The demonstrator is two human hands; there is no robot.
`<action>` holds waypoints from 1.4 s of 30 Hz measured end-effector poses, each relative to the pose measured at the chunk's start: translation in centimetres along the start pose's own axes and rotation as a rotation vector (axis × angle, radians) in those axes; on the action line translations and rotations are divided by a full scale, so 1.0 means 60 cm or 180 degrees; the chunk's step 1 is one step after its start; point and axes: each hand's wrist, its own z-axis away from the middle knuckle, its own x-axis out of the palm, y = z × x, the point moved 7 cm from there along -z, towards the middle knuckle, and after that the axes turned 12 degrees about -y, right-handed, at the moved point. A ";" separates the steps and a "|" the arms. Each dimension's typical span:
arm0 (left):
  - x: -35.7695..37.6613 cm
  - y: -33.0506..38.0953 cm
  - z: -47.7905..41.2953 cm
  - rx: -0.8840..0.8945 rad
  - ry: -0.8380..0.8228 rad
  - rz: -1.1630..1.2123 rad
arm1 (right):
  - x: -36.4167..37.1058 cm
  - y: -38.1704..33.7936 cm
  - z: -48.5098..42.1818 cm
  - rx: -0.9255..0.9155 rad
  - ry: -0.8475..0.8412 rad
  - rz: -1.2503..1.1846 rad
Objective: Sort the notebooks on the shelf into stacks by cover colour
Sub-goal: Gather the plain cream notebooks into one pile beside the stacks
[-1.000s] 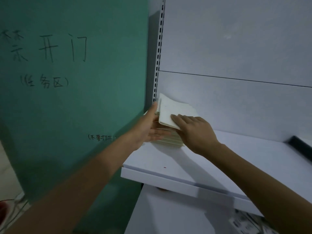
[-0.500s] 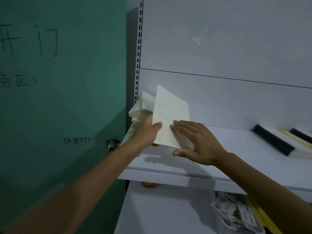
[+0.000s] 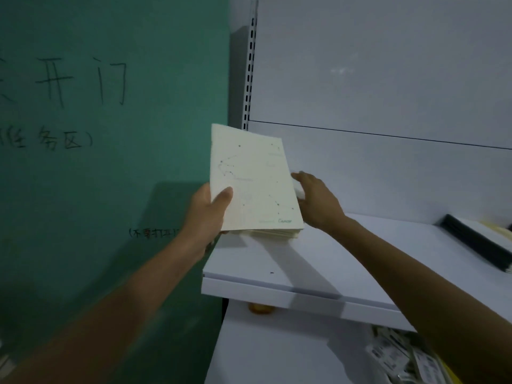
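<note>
Left hand (image 3: pixel 208 214) grips the cream notebooks (image 3: pixel 250 178), thumb on the cover, over the left end of the shelf (image 3: pixel 249 290).
Right hand (image 3: pixel 318 203) meets their right edge; whether it grips, I cannot tell. Square the edges, then lay them flat, well apart from the black notebooks (image 3: pixel 476 242) at right.

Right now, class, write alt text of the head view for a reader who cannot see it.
A person's left hand grips a stack of cream notebooks at a white shelf's left end, the right hand at its edge; black notebooks lie at right.
</note>
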 end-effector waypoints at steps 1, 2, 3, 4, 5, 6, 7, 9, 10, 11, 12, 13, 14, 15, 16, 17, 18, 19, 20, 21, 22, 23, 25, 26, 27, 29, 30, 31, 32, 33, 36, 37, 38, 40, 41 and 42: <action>-0.014 -0.003 0.006 -0.0028 0.0057 -0.0048 | 0.020 -0.013 -0.014 -0.0105 -0.0358 0.0207; -0.028 -0.006 0.013 -0.0040 0.0111 -0.0079 | 0.039 -0.025 -0.023 -0.0184 -0.0641 0.0467; -0.041 -0.009 0.019 -0.0054 0.0165 -0.0094 | 0.054 -0.032 -0.028 -0.0244 -0.0770 0.0683; -0.054 -0.012 0.025 -0.0076 0.0219 -0.0086 | 0.058 -0.036 -0.029 -0.0237 -0.0740 0.0806; -0.066 -0.015 0.031 -0.0108 0.0268 -0.0066 | 0.051 -0.039 -0.028 -0.0199 -0.0566 0.0861; -0.076 -0.018 0.035 -0.0143 0.0314 -0.0048 | 0.039 -0.042 -0.022 -0.0173 -0.0310 0.0912; -0.085 -0.020 0.037 -0.0176 0.0358 -0.0027 | 0.025 -0.044 -0.013 -0.0186 -0.0071 0.0999; -0.098 -0.022 0.039 -0.0221 0.0443 0.0060 | 0.010 -0.047 0.005 -0.0294 0.0134 0.1222; -0.102 -0.022 0.038 -0.0239 0.0474 0.0114 | 0.005 -0.045 0.012 -0.0349 0.0156 0.1311; -0.105 -0.022 0.035 -0.0257 0.0491 0.0155 | -0.001 -0.039 0.017 -0.0356 0.0191 0.1288; -0.104 -0.021 0.033 -0.0275 0.0496 0.0184 | -0.011 -0.033 0.022 -0.0349 0.0299 0.1097; -0.101 -0.020 0.030 -0.0289 0.0496 0.0207 | -0.024 -0.023 0.024 -0.0330 0.0453 0.0730; -0.096 -0.019 0.027 -0.0301 0.0483 0.0225 | -0.040 -0.013 0.026 -0.0319 0.0627 0.0269; -0.089 -0.018 0.023 -0.0312 0.0453 0.0236 | -0.057 -0.003 0.028 -0.0292 0.0799 -0.0169; -0.080 -0.017 0.020 -0.0320 0.0404 0.0238 | -0.072 0.006 0.031 -0.0253 0.0955 -0.0513; -0.068 -0.017 0.017 -0.0319 0.0351 0.0243 | -0.087 0.012 0.037 -0.0215 0.1101 -0.0741; -0.056 -0.015 0.014 -0.0310 0.0295 0.0252 | -0.102 0.014 0.045 -0.0199 0.1239 -0.0875; -0.044 -0.014 0.011 -0.0292 0.0234 0.0262 | -0.115 0.011 0.053 -0.0217 0.1372 -0.0906; -0.029 -0.012 0.008 -0.0280 0.0160 0.0262 | -0.128 0.001 0.065 -0.0279 0.1491 -0.0829; -0.013 -0.010 0.005 -0.0274 0.0061 0.0250 | -0.137 -0.014 0.076 -0.0400 0.1607 -0.0613; 0.006 -0.007 0.002 -0.0264 -0.0057 0.0229 | -0.142 -0.036 0.089 -0.0575 0.1702 -0.0298; 0.026 -0.004 0.000 -0.0243 -0.0179 0.0208 | -0.137 -0.058 0.102 -0.0757 0.1726 0.0055; 0.066 0.001 -0.003 -0.0163 -0.0372 0.0255 | -0.106 -0.091 0.125 -0.1028 0.1479 0.0516; 0.082 0.005 -0.003 -0.0100 -0.0427 0.0378 | -0.083 -0.097 0.133 -0.1073 0.1190 0.0568; 0.096 0.008 -0.002 -0.0037 -0.0467 0.0501 | -0.060 -0.098 0.139 -0.1070 0.0877 0.0482; 0.117 0.015 0.000 0.0058 -0.0584 0.0543 | -0.032 -0.084 0.152 -0.1024 0.0549 0.0110; 0.126 0.016 0.001 0.0093 -0.0656 0.0539 | -0.030 -0.076 0.160 -0.1023 0.0591 0.0010; 0.134 0.016 0.002 0.0131 -0.0722 0.0548 | -0.032 -0.070 0.168 -0.1055 0.0705 0.0001; 0.141 0.018 0.003 0.0170 -0.0783 0.0571 | -0.036 -0.067 0.177 -0.1107 0.0817 0.0055; 0.148 0.022 0.005 0.0198 -0.0843 0.0593 | -0.040 -0.063 0.185 -0.1166 0.0923 0.0122; 0.178 0.031 0.006 0.0311 -0.1078 0.0555 | -0.056 -0.045 0.206 -0.1297 0.1229 0.0421; 0.188 0.037 0.008 0.0350 -0.1152 0.0512 | -0.063 -0.039 0.213 -0.1323 0.1300 0.0564; 0.197 0.042 0.011 0.0384 -0.1201 0.0461 | -0.067 -0.031 0.219 -0.1345 0.1323 0.0687; 0.217 0.054 0.012 0.0545 -0.1269 0.0423 | -0.069 -0.012 0.229 -0.1332 0.1273 0.0850; 0.230 0.059 0.013 0.0634 -0.1347 0.0434 | -0.069 0.000 0.234 -0.1303 0.1223 0.0883; 0.243 0.063 0.013 0.0698 -0.1415 0.0440 | -0.069 0.013 0.237 -0.1258 0.1171 0.0877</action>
